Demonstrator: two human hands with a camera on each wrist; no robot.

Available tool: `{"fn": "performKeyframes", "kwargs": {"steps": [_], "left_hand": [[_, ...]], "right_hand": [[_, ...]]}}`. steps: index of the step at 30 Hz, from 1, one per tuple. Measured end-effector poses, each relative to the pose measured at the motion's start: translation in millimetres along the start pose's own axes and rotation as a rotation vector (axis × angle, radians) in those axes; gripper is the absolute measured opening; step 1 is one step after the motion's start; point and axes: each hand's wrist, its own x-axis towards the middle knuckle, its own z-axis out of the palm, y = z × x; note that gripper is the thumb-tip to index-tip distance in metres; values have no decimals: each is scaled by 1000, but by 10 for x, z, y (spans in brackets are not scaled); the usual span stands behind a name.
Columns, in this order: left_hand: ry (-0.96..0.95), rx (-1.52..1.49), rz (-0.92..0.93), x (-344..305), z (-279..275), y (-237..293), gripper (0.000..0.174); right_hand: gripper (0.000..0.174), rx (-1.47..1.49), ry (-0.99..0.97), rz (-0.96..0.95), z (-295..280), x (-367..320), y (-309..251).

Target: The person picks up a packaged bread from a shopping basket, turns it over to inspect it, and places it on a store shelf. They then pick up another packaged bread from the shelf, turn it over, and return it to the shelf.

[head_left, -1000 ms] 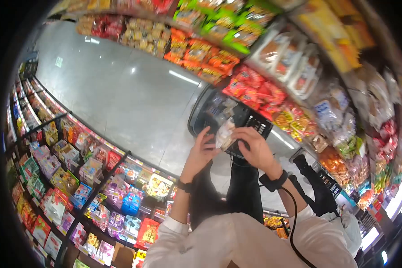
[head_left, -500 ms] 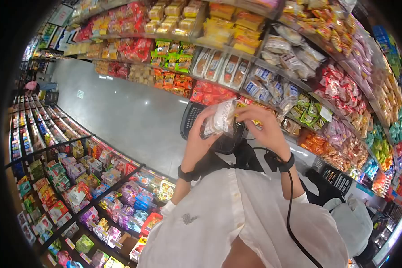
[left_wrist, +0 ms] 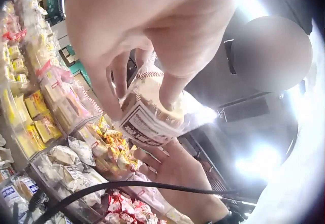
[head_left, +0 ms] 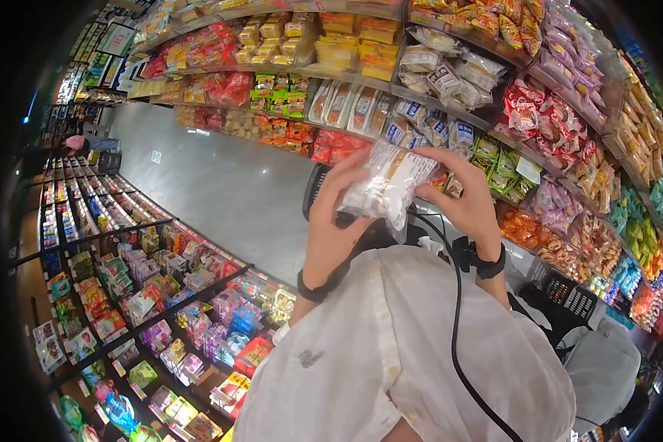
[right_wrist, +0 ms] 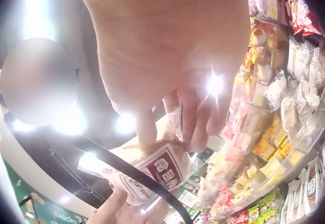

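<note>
A clear plastic package with white-and-tan contents [head_left: 392, 180] is held between both hands in front of the white shirt. The left hand [head_left: 333, 217] grips its left side, thumb near the lower edge. On the other side the right hand [head_left: 464, 199] pinches the upper right edge with fingers and thumb. The left wrist view shows the package [left_wrist: 147, 117] with a dark-bordered label, the left thumb pressed on it. In the right wrist view, a red-and-white label faces out on the package [right_wrist: 162, 168], under the right hand's fingers.
Shelves of bagged snacks [head_left: 449, 81] curve across the top and right. Packaged goods fill a lower rack [head_left: 155, 295] at left. Grey floor [head_left: 199, 184] lies between them. A black basket [head_left: 314, 184] is partly behind the hands, and a black cable [head_left: 458, 317] hangs over the shirt.
The package has come up from over the basket towards the head camera and looks larger, turned with its printed side up. Both hands rose with it, and the view has shifted across the shelves.
</note>
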Motion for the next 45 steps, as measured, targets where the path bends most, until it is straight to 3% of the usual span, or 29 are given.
{"fn": "performKeyframes", "kwargs": {"steps": [3, 6, 8, 12, 18, 21, 24, 27, 33, 42, 45], "left_hand": [[117, -201, -214, -89, 102, 83, 42], [124, -206, -348, -137, 124, 69, 31], [118, -205, -365, -148, 119, 42, 28], [96, -337, -450, -83, 150, 77, 30], [67, -431, -452, -21, -11, 49, 35], [-3, -221, -388, -42, -221, -124, 39], [-21, -63, -476, -52, -361, -98, 40], [125, -245, -358, -50, -306, -37, 39], [165, -321, -258, -120, -512, -229, 43], [120, -451, -267, -205, -913, -146, 31], [167, -334, -257, -288, -1008, -244, 26]], "right_hand": [[59, 120, 22, 5, -31, -42, -23], [65, 237, 12, 15, -6, -42, 96], [72, 213, -65, 74, -51, -67, 146], [71, 281, -29, 85, -72, -73, 20], [69, 429, -33, 136, 50, -44, -58], [65, 526, 32, 145, 167, -90, -6], [62, 540, 39, 148, 236, -68, -56], [61, 513, 34, 169, 309, -68, -112], [58, 529, 53, 160, 529, -4, -138], [53, 591, -38, 116, 762, 135, -360], [53, 655, -73, 129, 813, 166, -430]]}}
